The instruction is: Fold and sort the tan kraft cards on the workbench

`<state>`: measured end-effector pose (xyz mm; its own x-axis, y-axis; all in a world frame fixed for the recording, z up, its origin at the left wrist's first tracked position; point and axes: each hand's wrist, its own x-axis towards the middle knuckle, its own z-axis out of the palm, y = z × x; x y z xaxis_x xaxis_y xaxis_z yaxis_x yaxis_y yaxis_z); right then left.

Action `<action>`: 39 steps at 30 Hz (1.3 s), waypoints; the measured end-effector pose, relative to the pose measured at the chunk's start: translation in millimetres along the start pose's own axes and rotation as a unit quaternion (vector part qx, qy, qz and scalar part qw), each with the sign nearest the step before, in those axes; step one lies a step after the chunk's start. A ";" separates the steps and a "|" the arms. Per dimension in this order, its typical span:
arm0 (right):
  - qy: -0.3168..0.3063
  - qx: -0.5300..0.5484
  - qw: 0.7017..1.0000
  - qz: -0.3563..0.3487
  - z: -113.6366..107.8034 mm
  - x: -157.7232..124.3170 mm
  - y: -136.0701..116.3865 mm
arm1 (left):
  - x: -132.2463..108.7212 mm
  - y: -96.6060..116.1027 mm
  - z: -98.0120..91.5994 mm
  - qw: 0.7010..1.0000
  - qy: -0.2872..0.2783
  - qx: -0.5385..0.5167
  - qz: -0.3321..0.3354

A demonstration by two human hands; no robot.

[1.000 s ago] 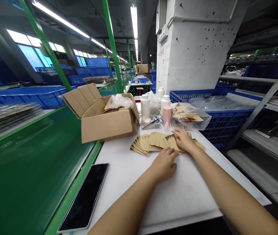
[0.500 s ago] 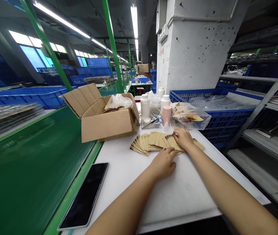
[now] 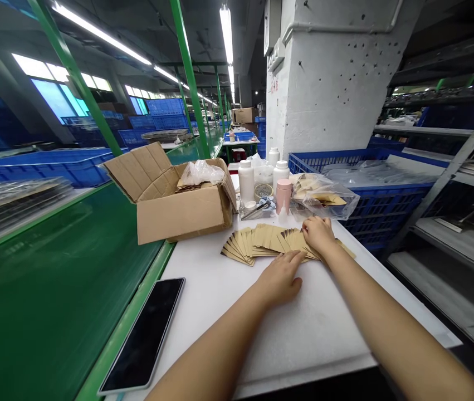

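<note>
Bench: we work at a white workbench [image 3: 312, 334], with a cardboard box [image 3: 178, 217] ahead and left of the hands.
Pouches: fanned kraft pouches [image 3: 253, 242] lie directly ahead, partly under the right hand.
Hands: left hand [image 3: 279, 278] open, flat, fingertips at the fan's edge; right hand [image 3: 319, 235] open, resting on the pouches, no visible grip.
Risk: we judge sideways pressure could scatter the fan.

Left hand [image 3: 281, 280]: bare, palm down, fingers together and lying nearly flat, angled inward. Right hand [image 3: 318, 235]: bare, palm down, set farther forward, fingers curled downward. Left forearm [image 3: 215, 351] and right forearm [image 3: 395, 328]: bare, extended from the lower corners, converging. Hands near each other, apart.
</note>
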<state>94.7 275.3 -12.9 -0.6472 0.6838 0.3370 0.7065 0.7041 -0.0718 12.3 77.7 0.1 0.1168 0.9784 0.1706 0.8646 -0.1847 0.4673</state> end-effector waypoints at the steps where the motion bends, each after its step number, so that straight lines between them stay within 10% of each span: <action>1: -0.002 -0.002 1.000 0.004 -0.3 -0.3 0.1 | 0.1 -0.4 0.7 1.000 -0.001 0.001 0.002; 39: -0.053 0.025 0.998 0.020 -12.2 -9.8 13.0 | 1.8 -1.4 6.7 0.999 -0.019 0.033 -0.009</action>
<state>113.7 275.3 -5.7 -0.6478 0.7255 0.2324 0.7183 0.6833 -0.1307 14.6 80.4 -6.0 0.1191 0.9845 0.1288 0.8969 -0.1623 0.4113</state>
